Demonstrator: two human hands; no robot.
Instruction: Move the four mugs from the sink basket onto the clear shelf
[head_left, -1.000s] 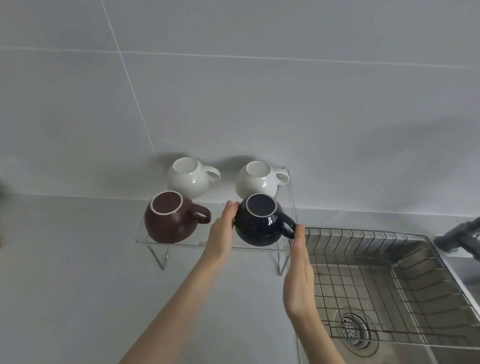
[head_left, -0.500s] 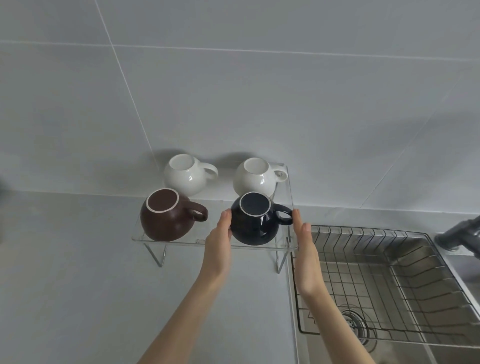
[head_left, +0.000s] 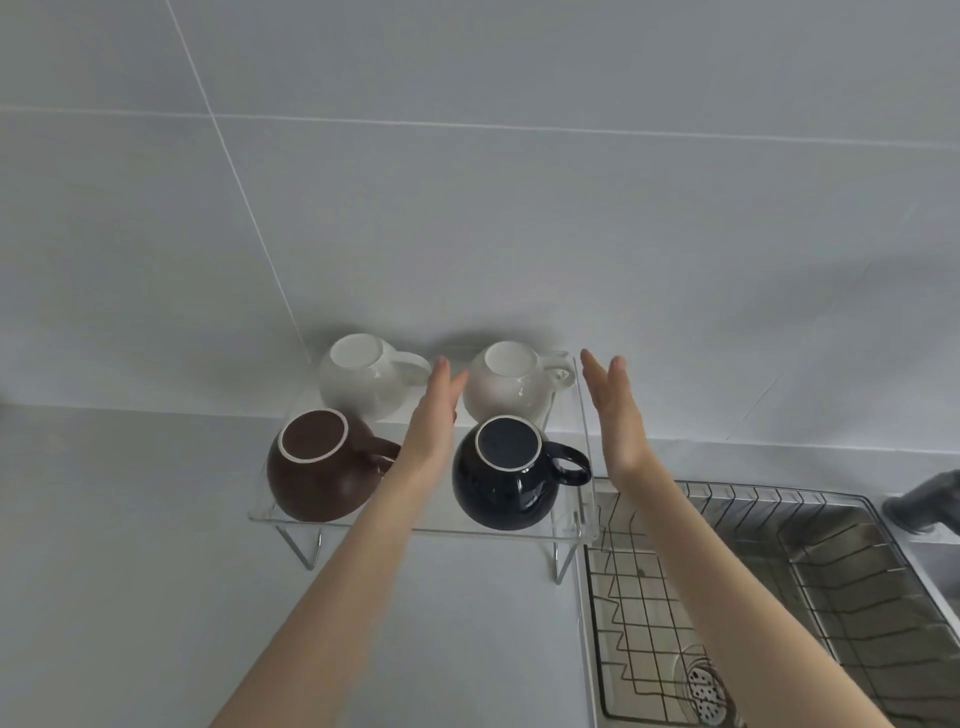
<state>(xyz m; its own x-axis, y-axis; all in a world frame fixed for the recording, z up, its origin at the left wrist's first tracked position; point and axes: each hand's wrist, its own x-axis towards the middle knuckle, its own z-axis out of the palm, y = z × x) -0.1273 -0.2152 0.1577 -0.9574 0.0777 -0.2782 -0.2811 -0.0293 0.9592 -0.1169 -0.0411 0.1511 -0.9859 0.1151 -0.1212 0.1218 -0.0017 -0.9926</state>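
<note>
All four mugs sit upside down on the clear shelf (head_left: 415, 525): two white mugs (head_left: 363, 387) at the back, brown mug (head_left: 317, 467) front left, dark blue mug (head_left: 506, 473) front right. Our left hand (head_left: 434, 415) and right hand (head_left: 615, 410) are both flat and wide open, holding nothing, flanking the rear right white mug (head_left: 511, 387). Risk, as we judge it: a forearm brushes the dark blue mug, which stands near the front edge, and knocks it off; the right arm passes just beside its handle. The brown mug's handle lies close under the left wrist. The sink basket (head_left: 779, 582) to the right looks empty; a dark tap (head_left: 924, 501) intrudes at far right.
</note>
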